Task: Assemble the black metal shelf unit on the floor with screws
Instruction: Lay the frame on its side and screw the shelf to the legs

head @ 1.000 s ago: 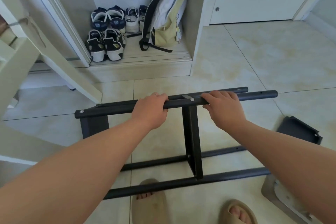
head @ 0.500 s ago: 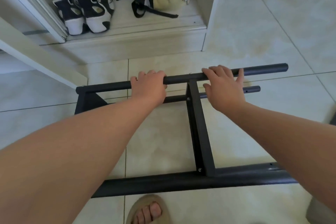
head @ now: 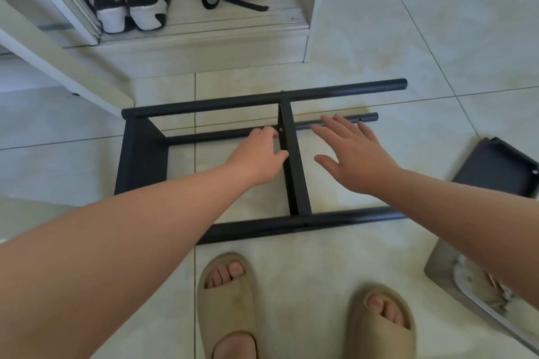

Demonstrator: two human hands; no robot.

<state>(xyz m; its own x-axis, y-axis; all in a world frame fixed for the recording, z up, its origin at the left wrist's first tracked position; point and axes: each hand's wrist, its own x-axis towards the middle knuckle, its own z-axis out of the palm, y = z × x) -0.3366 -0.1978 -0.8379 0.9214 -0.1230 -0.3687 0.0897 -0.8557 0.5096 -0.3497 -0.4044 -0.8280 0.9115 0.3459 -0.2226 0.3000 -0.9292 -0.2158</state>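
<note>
Head view: black metal shelf frame (head: pixel 233 102) sits on the floor tiles (head: pixel 379 38) right under your hands, and nothing is gripped. Your left hand (head: pixel 256 154) is loose and open, with the thumb at the centre strut (head: pixel 296 183) and fingertips close to the screw (head: pixel 281 130) where that strut meets the lower tube (head: pixel 204 136). Can't tell if you're actually touching metal. Your right hand (head: pixel 353 157) is splayed wide and empty over the same tube, on the other side of the strut. Risks as I read them: only the end panel (head: pixel 140 154), out past your left hand, ties the tubes together. Beyond your right hand they end unsupported, so a push there would likely rack the frame and load that one screw. If the screw isn't snug, the strut could shift and nip your left thumb. With neither hand holding, a knock could tip the frame onto your sandals (head: pixel 227 300), just your side of the near tube (head: pixel 350 217). The loose shelf panel (head: pixel 495 169) lies well outside your right wrist. The metal tray (head: pixel 443 268) under your right forearm may hold small parts, contents unclear. Kick it and you could scatter them.
</note>
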